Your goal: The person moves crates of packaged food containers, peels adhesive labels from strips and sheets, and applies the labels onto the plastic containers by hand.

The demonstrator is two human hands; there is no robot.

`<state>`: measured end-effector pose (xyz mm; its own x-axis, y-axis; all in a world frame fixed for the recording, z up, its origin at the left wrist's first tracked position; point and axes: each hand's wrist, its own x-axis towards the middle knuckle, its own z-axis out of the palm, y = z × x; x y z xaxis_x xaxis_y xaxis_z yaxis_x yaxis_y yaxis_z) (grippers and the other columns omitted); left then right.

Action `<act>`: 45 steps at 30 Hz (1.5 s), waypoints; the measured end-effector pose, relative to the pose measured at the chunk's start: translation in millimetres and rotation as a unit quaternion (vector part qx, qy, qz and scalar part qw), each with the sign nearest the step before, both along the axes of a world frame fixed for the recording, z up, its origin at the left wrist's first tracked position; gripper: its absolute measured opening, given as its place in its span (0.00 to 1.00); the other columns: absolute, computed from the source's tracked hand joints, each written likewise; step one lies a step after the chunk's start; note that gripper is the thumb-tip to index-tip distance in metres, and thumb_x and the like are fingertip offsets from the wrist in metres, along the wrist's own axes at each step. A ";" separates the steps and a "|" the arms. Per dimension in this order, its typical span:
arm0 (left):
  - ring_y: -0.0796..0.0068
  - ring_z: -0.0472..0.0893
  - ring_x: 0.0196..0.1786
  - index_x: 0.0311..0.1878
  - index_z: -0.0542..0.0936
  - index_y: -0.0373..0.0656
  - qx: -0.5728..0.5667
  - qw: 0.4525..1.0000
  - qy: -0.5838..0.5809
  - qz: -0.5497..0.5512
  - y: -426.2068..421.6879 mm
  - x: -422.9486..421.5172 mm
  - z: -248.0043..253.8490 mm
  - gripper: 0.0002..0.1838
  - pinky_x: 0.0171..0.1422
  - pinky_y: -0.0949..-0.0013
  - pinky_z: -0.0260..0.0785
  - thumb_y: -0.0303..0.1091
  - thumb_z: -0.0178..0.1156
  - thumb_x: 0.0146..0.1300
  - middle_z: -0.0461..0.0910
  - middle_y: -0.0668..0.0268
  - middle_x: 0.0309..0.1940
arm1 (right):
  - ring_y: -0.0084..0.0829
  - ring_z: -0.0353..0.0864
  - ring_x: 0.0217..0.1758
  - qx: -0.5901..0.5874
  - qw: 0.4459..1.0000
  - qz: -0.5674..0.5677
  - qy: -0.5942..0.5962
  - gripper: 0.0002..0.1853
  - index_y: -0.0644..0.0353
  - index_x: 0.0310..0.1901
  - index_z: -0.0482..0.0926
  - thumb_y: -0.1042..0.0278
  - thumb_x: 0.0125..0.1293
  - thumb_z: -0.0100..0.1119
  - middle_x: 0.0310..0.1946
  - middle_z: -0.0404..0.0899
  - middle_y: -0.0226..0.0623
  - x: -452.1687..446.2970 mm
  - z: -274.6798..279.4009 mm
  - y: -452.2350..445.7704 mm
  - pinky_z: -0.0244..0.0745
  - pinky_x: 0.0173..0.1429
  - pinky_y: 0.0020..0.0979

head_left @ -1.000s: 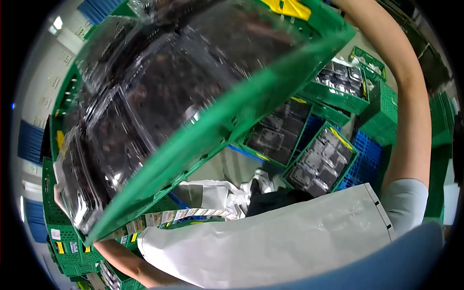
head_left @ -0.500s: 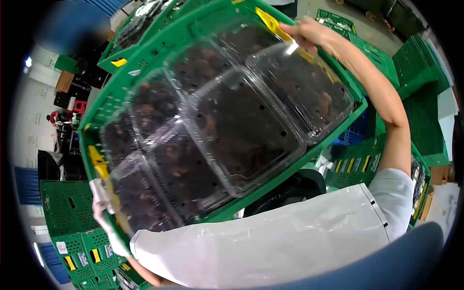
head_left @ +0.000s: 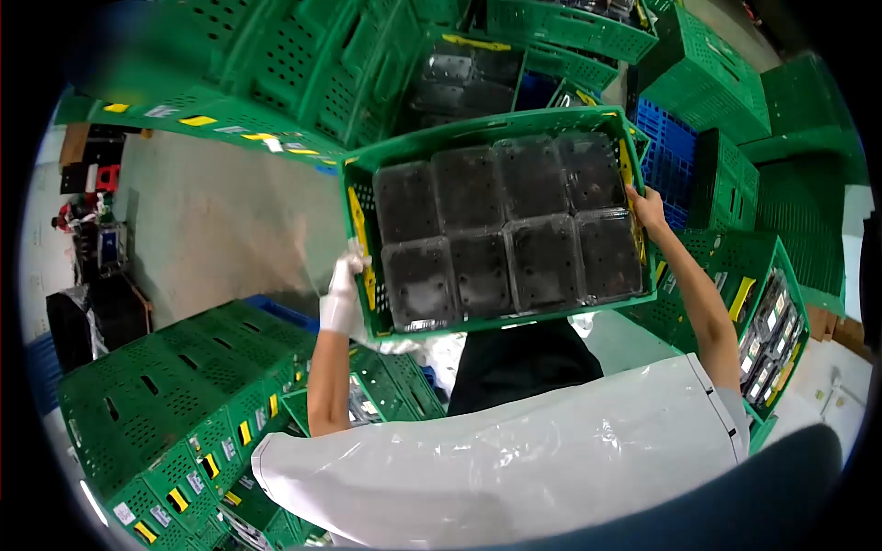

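A green crate (head_left: 501, 321) with yellow handles hangs level in front of my body. Several clear plastic boxes (head_left: 542, 262) with dark contents lie in rows inside it. My left hand (head_left: 344, 285), in a white glove, is closed round the yellow handle at the crate's left end. At the right end my bare right hand (head_left: 649, 209) grips the other yellow handle. Part of each hand's fingers is hidden by the crate wall.
Stacked green crates (head_left: 175, 367) stand at the lower left, and more (head_left: 303, 73) at the upper left. Beyond the held crate is another crate of clear boxes (head_left: 464, 78). A blue pallet (head_left: 663, 151) and further crates (head_left: 717, 83) are on the right.
The held crate has come down from close to the camera and levelled out, both hands moving with it. The view has shifted, bringing stacked crates in at the upper left.
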<state>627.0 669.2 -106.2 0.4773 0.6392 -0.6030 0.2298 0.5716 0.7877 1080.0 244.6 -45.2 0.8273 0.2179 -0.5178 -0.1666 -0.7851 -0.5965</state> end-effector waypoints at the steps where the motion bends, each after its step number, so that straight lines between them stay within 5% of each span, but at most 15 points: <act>1: 0.74 0.72 0.32 0.42 0.74 0.35 0.008 1.000 -0.002 0.005 -9.1 25.0 -14.9 0.19 0.43 0.73 0.63 0.32 0.50 0.45 0.73 0.65 0.37 | 0.27 0.72 0.22 -0.012 1.000 -0.018 -0.005 0.23 0.62 0.34 0.77 0.46 0.58 0.59 0.20 0.73 0.34 12.4 -20.9 -4.4 0.67 0.29 0.32; 3: 0.78 0.70 0.27 0.42 0.74 0.36 0.001 1.000 -0.023 -0.016 -6.1 55.2 -82.6 0.18 0.38 0.77 0.59 0.32 0.51 0.45 0.74 0.70 0.31 | 0.29 0.74 0.23 -0.020 0.998 -0.024 -0.058 0.22 0.61 0.35 0.77 0.46 0.56 0.60 0.20 0.75 0.35 48.6 -96.0 -29.4 0.69 0.31 0.33; 8: 0.82 0.64 0.26 0.42 0.75 0.42 -0.022 0.997 0.061 -0.028 -27.3 157.0 -127.4 0.21 0.35 0.81 0.54 0.28 0.54 0.39 0.66 0.75 0.23 | 0.29 0.76 0.22 -0.079 0.991 -0.074 -0.074 0.20 0.61 0.33 0.78 0.48 0.55 0.60 0.20 0.77 0.35 108.0 -172.9 -39.8 0.70 0.30 0.30; 12: 0.82 0.68 0.25 0.43 0.74 0.42 -0.033 0.997 0.064 -0.019 -32.8 182.6 -132.1 0.19 0.33 0.80 0.57 0.26 0.53 0.42 0.71 0.70 0.25 | 0.31 0.79 0.24 -0.115 0.985 -0.069 -0.105 0.23 0.63 0.32 0.77 0.45 0.58 0.56 0.22 0.79 0.39 145.7 -231.4 -59.4 0.72 0.33 0.32; 14: 0.77 0.72 0.32 0.47 0.73 0.38 -0.019 0.993 0.102 -0.049 -35.3 175.8 -139.6 0.21 0.37 0.76 0.62 0.27 0.55 0.45 0.75 0.65 0.33 | 0.37 0.81 0.31 -0.111 0.988 -0.043 -0.099 0.26 0.64 0.35 0.77 0.42 0.58 0.54 0.27 0.80 0.44 139.8 -195.6 -30.6 0.72 0.38 0.34; 15: 0.71 0.73 0.36 0.51 0.71 0.35 0.096 0.986 0.135 -0.018 -37.8 175.9 -153.8 0.24 0.41 0.71 0.65 0.28 0.56 0.46 0.75 0.60 0.37 | 0.46 0.80 0.38 -0.124 0.977 -0.007 -0.176 0.29 0.64 0.39 0.76 0.39 0.58 0.53 0.31 0.80 0.50 144.4 -210.0 -33.5 0.72 0.42 0.39; 16: 0.65 0.74 0.41 0.54 0.69 0.33 0.211 0.964 0.163 0.013 -41.7 177.3 -167.7 0.27 0.46 0.67 0.67 0.30 0.58 0.48 0.75 0.55 0.42 | 0.55 0.75 0.44 -0.199 0.967 0.044 -0.151 0.30 0.65 0.47 0.73 0.41 0.61 0.51 0.36 0.78 0.55 152.8 -216.0 -41.2 0.69 0.48 0.44; 18: 0.50 0.66 0.57 0.57 0.67 0.32 0.580 0.760 0.281 -0.083 -59.4 217.3 -119.7 0.33 0.58 0.54 0.61 0.39 0.62 0.49 0.68 0.46 0.53 | 0.56 0.74 0.43 -0.188 0.900 0.153 -0.362 0.29 0.68 0.51 0.68 0.47 0.63 0.51 0.41 0.76 0.55 148.3 -209.1 -34.3 0.67 0.51 0.44; 20: 0.53 0.64 0.60 0.55 0.71 0.36 0.635 0.718 0.190 -0.213 -72.4 251.0 -75.6 0.30 0.60 0.54 0.58 0.44 0.61 0.51 0.66 0.49 0.57 | 0.55 0.72 0.45 -0.148 0.822 0.251 -0.489 0.28 0.70 0.52 0.66 0.52 0.61 0.55 0.46 0.73 0.54 122.6 -144.4 16.9 0.67 0.51 0.43; 23: 0.52 0.67 0.57 0.55 0.72 0.43 0.602 0.666 0.214 -0.386 -102.0 271.2 -85.0 0.31 0.61 0.57 0.58 0.53 0.59 0.53 0.66 0.54 0.58 | 0.46 0.74 0.45 -0.044 0.852 0.410 -0.321 0.23 0.58 0.48 0.74 0.50 0.57 0.58 0.45 0.76 0.40 95.3 -131.6 35.8 0.67 0.50 0.42; 25: 0.58 0.72 0.50 0.55 0.73 0.45 0.569 0.612 0.248 -0.490 -117.5 281.9 -87.1 0.33 0.54 0.59 0.61 0.61 0.55 0.54 0.73 0.57 0.49 | 0.42 0.74 0.45 -0.132 0.851 0.449 -0.237 0.26 0.58 0.36 0.79 0.39 0.59 0.50 0.37 0.80 0.38 79.4 -147.9 29.7 0.68 0.49 0.41; 28: 0.65 0.73 0.41 0.55 0.72 0.47 0.536 0.544 0.280 -0.582 -143.9 302.3 -89.1 0.36 0.45 0.64 0.63 0.67 0.51 0.52 0.75 0.64 0.37 | 0.37 0.72 0.41 -0.148 0.814 0.495 -0.265 0.25 0.58 0.30 0.77 0.40 0.58 0.51 0.31 0.78 0.35 65.1 -143.3 36.2 0.65 0.44 0.37; 34: 0.64 0.74 0.42 0.63 0.64 0.50 0.546 0.580 0.197 -0.572 -177.7 339.2 -103.5 0.43 0.44 0.62 0.67 0.70 0.49 0.50 0.72 0.62 0.40 | 0.37 0.66 0.33 0.005 0.799 0.498 -0.337 0.23 0.60 0.24 0.71 0.44 0.54 0.59 0.24 0.69 0.35 61.3 -165.5 36.1 0.61 0.38 0.35; 41: 0.60 0.78 0.45 0.62 0.64 0.55 0.410 0.635 0.100 -0.647 -171.2 343.3 -94.4 0.38 0.42 0.60 0.71 0.67 0.51 0.52 0.75 0.62 0.41 | 0.43 0.72 0.27 -0.008 0.809 0.508 -0.295 0.26 0.61 0.26 0.70 0.40 0.54 0.58 0.22 0.71 0.42 56.3 -155.9 48.1 0.68 0.30 0.39; 45: 0.64 0.73 0.45 0.47 0.76 0.48 0.586 0.567 0.102 -0.570 -157.3 331.6 -93.1 0.32 0.47 0.62 0.64 0.66 0.51 0.52 0.76 0.64 0.38 | 0.47 0.77 0.31 -0.043 0.808 0.559 -0.184 0.29 0.61 0.33 0.69 0.35 0.56 0.53 0.26 0.76 0.46 47.0 -139.8 72.6 0.71 0.32 0.41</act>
<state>958.6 511.9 -199.2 0.9798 0.0052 -0.2000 0.0792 -0.9280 0.3640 1127.1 317.2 -185.0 0.2407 0.9108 -0.3354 0.8503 -0.3645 -0.3796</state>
